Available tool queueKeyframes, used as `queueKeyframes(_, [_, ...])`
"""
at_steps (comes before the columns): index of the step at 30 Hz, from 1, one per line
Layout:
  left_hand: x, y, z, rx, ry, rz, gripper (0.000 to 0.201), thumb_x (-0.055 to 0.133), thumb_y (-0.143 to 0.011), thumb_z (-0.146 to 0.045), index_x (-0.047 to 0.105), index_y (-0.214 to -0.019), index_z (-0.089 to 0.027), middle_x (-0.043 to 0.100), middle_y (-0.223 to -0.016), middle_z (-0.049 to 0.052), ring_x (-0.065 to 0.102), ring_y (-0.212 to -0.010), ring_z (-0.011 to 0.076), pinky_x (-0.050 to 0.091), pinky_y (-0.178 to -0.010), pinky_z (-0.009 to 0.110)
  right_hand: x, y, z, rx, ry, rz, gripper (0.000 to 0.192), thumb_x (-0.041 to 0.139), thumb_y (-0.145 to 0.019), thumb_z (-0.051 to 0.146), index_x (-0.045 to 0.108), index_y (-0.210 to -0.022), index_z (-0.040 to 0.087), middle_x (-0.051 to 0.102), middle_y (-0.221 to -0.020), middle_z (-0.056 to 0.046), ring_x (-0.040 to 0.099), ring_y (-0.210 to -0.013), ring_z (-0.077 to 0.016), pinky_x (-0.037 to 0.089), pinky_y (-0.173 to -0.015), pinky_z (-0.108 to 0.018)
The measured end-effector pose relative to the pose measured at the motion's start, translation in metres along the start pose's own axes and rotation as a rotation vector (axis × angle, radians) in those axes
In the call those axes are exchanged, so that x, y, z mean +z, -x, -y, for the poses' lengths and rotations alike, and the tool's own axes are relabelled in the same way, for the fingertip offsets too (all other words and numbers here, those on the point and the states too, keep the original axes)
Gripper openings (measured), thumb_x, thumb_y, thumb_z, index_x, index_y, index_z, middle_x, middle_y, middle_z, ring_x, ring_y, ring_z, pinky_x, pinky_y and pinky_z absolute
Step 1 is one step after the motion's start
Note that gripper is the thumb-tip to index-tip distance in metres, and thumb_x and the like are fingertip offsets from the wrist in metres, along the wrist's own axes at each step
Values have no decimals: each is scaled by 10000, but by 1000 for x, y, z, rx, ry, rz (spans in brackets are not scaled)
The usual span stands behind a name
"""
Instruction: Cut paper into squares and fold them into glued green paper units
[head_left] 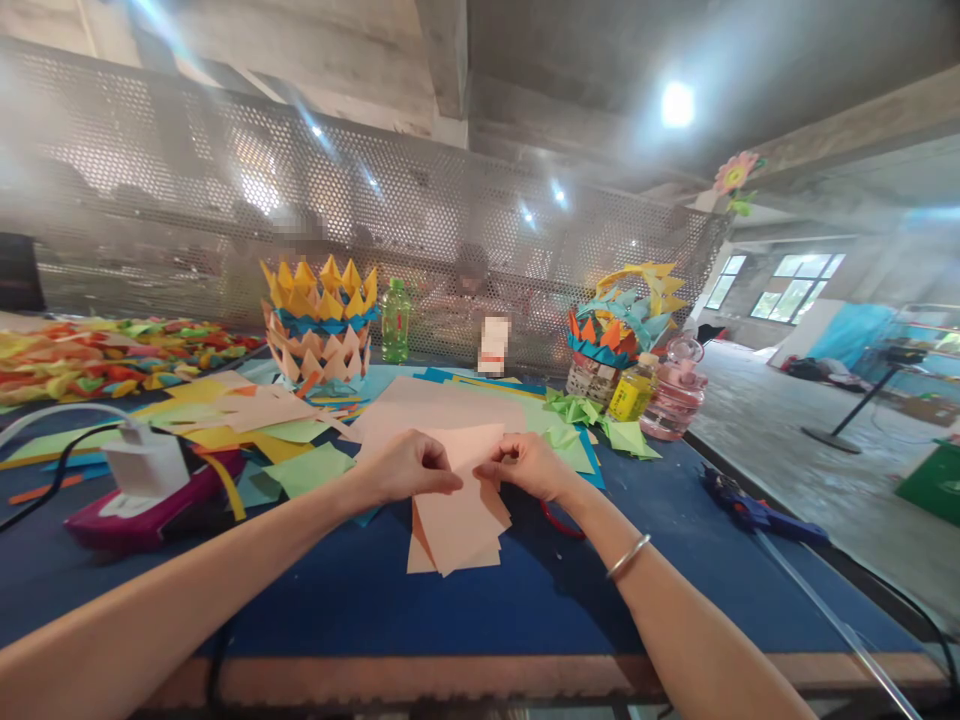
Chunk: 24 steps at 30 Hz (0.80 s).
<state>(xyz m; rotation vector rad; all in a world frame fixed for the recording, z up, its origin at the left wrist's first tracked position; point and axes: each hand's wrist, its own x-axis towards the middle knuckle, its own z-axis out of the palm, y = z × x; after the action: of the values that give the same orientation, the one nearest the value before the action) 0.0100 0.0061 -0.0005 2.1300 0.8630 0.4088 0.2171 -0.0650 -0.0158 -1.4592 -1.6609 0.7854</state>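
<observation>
Now both hands pinch one peach sheet above the stack on the counter: left hand and right hand grip its top edge. Risk: uneven pinch skews the crease; loose stack underneath may slide.

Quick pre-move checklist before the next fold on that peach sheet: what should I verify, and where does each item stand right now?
1. Left hand pinches the peach sheet: ok.
2. Right hand pinches its other side: ok.
3. Sheet lifted above the peach stack: ok.
4. Edges lined up for a fold: cannot tell, fingers cover them.
5. Blue table bare in front of the stack: ok.
6. Glue gun apart from the hands: ok.
</observation>
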Motion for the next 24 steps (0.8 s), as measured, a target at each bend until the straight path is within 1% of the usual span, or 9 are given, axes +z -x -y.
queueKeyframes(4, [-2,1,3,-10,25,-8,287,714,-601,-425,659,-571,-145,515,-478,-36,388,-500,104,236,-483,239,1,-1,-1,18,0,0,338,760,-647,497,717,-668,162,655,-577,8,518,-520,-114,374,-501,-217])
queueKeyframes(7, [-1,2,5,-13,28,-6,297,723,-600,-433,675,-591,-140,585,-518,-15,422,-512,110,247,-485,236,4,-3,-4,53,-27,19,369,793,-610,512,708,-662,157,639,-557,15,494,-510,-103,355,-501,-215])
queueKeyframes(11, [0,5,4,-26,38,-22,292,742,-598,-421,641,-561,-149,664,-571,21,465,-522,124,267,-483,235,6,-3,-6,81,-91,46,392,822,-574,515,686,-640,154,605,-533,29,425,-481,-79,288,-479,-217])
queueKeyframes(14, [0,6,3,-34,45,-30,316,755,-589,-431,605,-548,-156,660,-564,22,455,-502,119,256,-471,233,7,-2,-4,88,-109,59,410,836,-546,513,670,-637,149,499,-476,67,327,-460,-60,216,-464,-224])
queueKeyframes(17, [0,5,5,-10,101,-11,349,718,-633,-483,628,-600,-147,600,-532,-4,417,-481,105,246,-470,230,7,-3,-3,53,-99,62,409,819,-576,510,669,-669,141,401,-458,90,261,-465,-53,176,-468,-229])
queueKeyframes(20, [1,4,9,42,119,22,337,665,-692,-473,670,-652,-139,467,-484,-47,317,-466,85,190,-466,236,7,-3,-3,15,-103,61,399,808,-600,497,681,-704,134,430,-500,78,286,-484,-55,204,-480,-226])
queueKeyframes(22, [2,3,9,67,97,27,306,645,-703,-424,637,-580,-143,361,-460,-61,253,-467,78,146,-465,249,7,-3,-3,13,-110,65,396,810,-599,491,685,-710,133,457,-518,69,316,-491,-59,234,-487,-223])
queueKeyframes(24, [2,5,6,64,76,19,324,627,-692,-387,558,-481,-151,295,-446,-62,217,-465,75,126,-467,257,8,-2,-3,27,-118,70,396,817,-590,487,688,-713,134,485,-528,61,351,-495,-64,261,-490,-220])
